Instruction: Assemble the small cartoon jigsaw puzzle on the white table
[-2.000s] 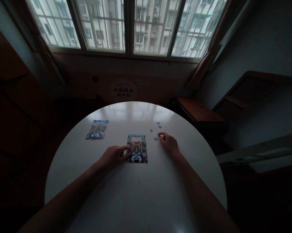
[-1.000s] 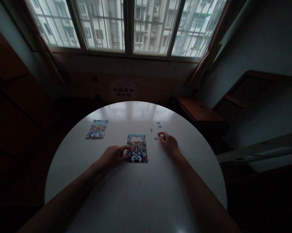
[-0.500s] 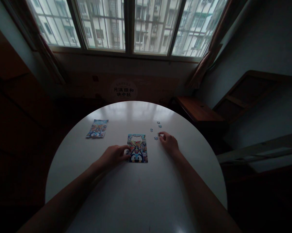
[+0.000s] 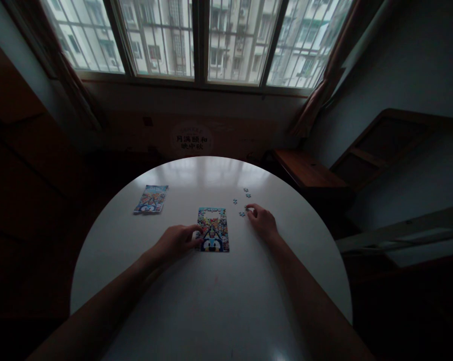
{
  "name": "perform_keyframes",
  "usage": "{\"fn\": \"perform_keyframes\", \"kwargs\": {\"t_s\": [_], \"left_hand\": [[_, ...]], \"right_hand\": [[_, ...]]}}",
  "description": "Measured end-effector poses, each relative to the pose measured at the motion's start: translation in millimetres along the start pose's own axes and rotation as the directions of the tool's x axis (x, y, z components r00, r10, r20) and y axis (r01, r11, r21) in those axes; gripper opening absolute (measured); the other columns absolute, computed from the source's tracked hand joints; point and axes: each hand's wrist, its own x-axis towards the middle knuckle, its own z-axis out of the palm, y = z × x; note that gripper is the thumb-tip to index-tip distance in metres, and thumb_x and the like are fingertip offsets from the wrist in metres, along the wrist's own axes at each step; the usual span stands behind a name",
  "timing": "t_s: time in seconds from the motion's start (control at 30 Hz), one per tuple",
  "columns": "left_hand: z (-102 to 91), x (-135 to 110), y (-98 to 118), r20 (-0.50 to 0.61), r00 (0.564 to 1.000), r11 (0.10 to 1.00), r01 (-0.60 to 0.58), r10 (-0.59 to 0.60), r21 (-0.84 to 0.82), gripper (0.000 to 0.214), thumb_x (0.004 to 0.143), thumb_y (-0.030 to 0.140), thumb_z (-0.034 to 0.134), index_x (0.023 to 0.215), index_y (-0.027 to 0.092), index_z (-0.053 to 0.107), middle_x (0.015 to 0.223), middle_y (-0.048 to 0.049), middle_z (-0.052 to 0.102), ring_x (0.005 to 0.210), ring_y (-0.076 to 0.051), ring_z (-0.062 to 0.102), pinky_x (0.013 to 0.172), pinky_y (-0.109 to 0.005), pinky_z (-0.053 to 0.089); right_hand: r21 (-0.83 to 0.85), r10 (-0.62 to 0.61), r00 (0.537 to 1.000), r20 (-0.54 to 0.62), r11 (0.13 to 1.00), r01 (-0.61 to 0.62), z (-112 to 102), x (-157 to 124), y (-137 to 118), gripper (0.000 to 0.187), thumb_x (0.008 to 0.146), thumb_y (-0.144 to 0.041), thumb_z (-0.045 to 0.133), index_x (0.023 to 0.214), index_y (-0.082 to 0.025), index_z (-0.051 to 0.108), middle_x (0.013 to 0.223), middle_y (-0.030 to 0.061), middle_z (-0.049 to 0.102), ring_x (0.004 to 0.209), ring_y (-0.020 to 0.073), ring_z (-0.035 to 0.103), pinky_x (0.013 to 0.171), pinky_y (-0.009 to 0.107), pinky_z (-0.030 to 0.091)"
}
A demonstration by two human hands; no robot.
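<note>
A colourful jigsaw puzzle (image 4: 212, 229) lies in the middle of the round white table (image 4: 211, 301), with a gap near its top edge. My left hand (image 4: 175, 241) rests at the puzzle's left edge, fingers curled and touching it. My right hand (image 4: 262, 219) sits to the right of the puzzle, its fingertips pinched on a small loose puzzle piece (image 4: 247, 208). Several other loose pieces (image 4: 242, 214) lie just beyond and beside that hand.
A printed picture card (image 4: 151, 199) lies at the table's far left. Beyond the table are a window, a curtain (image 4: 316, 95) and a wooden bench (image 4: 305, 170) at the right. The room around the table is dark.
</note>
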Motion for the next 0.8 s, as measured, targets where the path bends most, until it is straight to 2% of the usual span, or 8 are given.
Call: {"fn": "perform_keyframes", "kwargs": {"t_s": [0.8], "left_hand": [[-0.6,-0.8,0.7,-0.015,1.000,1.000,-0.005,0.005,0.006,0.033,0.085,0.047,0.048,0.105,0.027,0.064,0.059,0.0036,0.056,0.050,-0.009,0.047,0.051,-0.022,0.027]], "right_hand": [[0.005,-0.009,1.000,0.006,1.000,0.009,-0.8,-0.7,-1.2,0.029,0.081,-0.027,0.048,0.103,-0.023,0.066,0.065,-0.0002,0.062,0.061,0.0145,0.056,0.061,0.024,0.035]]}}
